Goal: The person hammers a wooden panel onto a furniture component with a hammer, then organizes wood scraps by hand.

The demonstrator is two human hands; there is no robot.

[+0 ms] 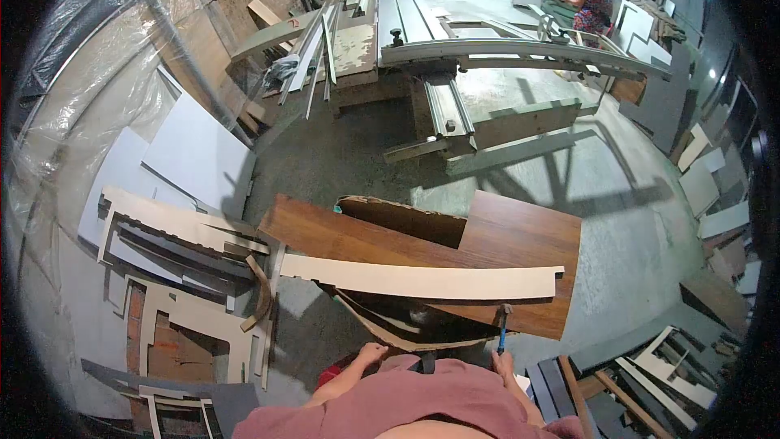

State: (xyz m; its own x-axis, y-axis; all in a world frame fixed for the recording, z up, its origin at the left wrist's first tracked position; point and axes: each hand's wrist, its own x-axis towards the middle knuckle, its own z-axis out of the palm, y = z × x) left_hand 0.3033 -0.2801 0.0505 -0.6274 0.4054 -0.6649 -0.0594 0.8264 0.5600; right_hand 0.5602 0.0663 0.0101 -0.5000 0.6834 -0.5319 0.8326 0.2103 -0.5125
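Holding a hammer point(503, 329) by its blue handle, the grip of the right hand point(504, 362) is closed around the lower end, close to the person's body. The hammer points away from the person, and its head is at the near edge of a brown wood-grain panel point(520, 228); whether the head touches the panel, I cannot tell. The left hand point(373, 354) is near the front edge of a torn cardboard box point(382, 336), with its fingers curled; I cannot tell if this grip grasps the cardboard or only rests beside it.

The wood-grain panel lies across the box, and its wide end is on the right side. Over the panel lies a long cream-coloured strip point(422, 278), which reaches past the panel on the left.

To the left, cream boards with cut-outs point(195, 313) lean or lie in a stack, and a curved brown piece point(260, 293) is near them. Behind these are white boards point(199, 146) and clear plastic sheeting point(89, 89). On the right there are wooden offcuts point(666, 366) on the floor point(642, 260).

Farther forward stands a sliding-table saw point(520, 53) with metal rails. Beyond it, another person point(593, 4) in a patterned garment is at the right.
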